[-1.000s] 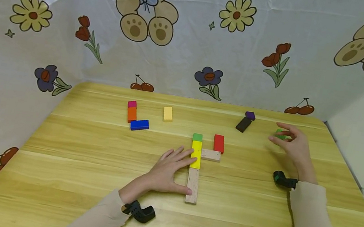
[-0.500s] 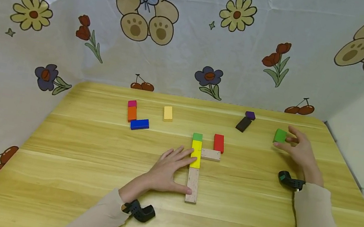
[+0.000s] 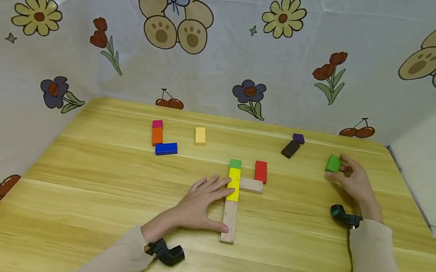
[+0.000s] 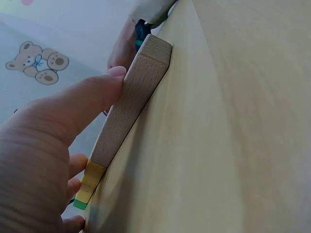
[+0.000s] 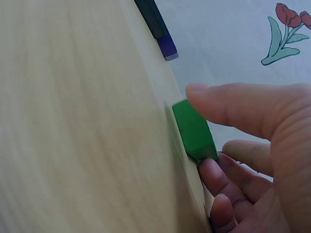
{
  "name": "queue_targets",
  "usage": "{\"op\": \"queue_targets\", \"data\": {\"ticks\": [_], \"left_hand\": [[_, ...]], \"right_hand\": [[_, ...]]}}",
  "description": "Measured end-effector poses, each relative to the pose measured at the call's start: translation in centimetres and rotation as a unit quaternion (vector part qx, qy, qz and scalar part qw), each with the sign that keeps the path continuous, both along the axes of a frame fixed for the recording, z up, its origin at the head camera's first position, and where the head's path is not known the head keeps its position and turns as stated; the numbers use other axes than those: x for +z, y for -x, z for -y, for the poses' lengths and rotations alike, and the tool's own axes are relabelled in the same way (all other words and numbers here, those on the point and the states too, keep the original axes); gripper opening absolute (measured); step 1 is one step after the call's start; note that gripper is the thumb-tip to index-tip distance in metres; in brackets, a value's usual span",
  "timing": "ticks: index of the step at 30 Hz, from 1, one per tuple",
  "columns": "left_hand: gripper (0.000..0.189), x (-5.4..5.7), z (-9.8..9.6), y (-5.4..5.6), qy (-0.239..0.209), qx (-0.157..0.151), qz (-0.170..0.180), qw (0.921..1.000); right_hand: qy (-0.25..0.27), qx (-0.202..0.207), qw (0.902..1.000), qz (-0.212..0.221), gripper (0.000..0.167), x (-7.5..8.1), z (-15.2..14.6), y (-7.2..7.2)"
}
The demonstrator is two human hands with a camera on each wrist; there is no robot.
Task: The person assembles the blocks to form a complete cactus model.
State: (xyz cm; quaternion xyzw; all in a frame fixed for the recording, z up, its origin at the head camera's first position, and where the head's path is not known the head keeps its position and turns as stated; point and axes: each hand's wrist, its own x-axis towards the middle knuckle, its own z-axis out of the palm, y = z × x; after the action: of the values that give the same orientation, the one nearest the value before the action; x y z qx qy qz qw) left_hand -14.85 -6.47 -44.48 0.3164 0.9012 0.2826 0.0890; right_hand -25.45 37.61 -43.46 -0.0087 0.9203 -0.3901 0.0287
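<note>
My left hand (image 3: pixel 199 207) lies with spread, fairly straight fingers along a straight row of blocks in the head view. Its thumb touches a long plain wooden block (image 3: pixel 229 223), and its fingertips reach the yellow section (image 3: pixel 233 183) beyond it. A small green piece (image 3: pixel 235 163) tops that row. At the far right, my right hand (image 3: pixel 355 180) pinches a bright green block (image 3: pixel 333 163) between thumb and finger. In the right wrist view, the thumb meets one end of the green block (image 5: pixel 194 128) and a finger the other.
A shorter wooden block (image 3: pixel 251 186) adjoins the row, with a red block (image 3: pixel 261 172) behind it. Black (image 3: pixel 290 149) and purple (image 3: pixel 298 138) blocks lie at the back right. Orange (image 3: pixel 157 136), magenta (image 3: pixel 157 123), blue (image 3: pixel 166 149) and pale yellow (image 3: pixel 200 136) blocks lie back left.
My right hand first covered much of the green block, drew back to the right, then moved in slightly left and took hold of it; the block has turned slightly. The left hand stays put.
</note>
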Motion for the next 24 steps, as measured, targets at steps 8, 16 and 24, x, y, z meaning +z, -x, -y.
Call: {"op": "queue_targets", "data": {"ticks": [8, 16, 24], "left_hand": [[0.093, -0.15, 0.05, 0.02, -0.003, 0.0, -0.004, 1.0], [0.092, -0.04, 0.03, -0.09, -0.006, 0.001, -0.005, 1.0], [0.092, 0.08, 0.02, -0.04, -0.005, -0.001, -0.002, 1.0]], "right_hand": [[-0.008, -0.008, 0.9999, 0.007, 0.078, 0.07, -0.17, -0.15], [-0.008, -0.022, 0.9997, 0.012, 0.072, 0.04, -0.16, -0.29], [-0.015, -0.03, 0.9994, 0.009, 0.071, -0.02, -0.19, -0.31]]}}
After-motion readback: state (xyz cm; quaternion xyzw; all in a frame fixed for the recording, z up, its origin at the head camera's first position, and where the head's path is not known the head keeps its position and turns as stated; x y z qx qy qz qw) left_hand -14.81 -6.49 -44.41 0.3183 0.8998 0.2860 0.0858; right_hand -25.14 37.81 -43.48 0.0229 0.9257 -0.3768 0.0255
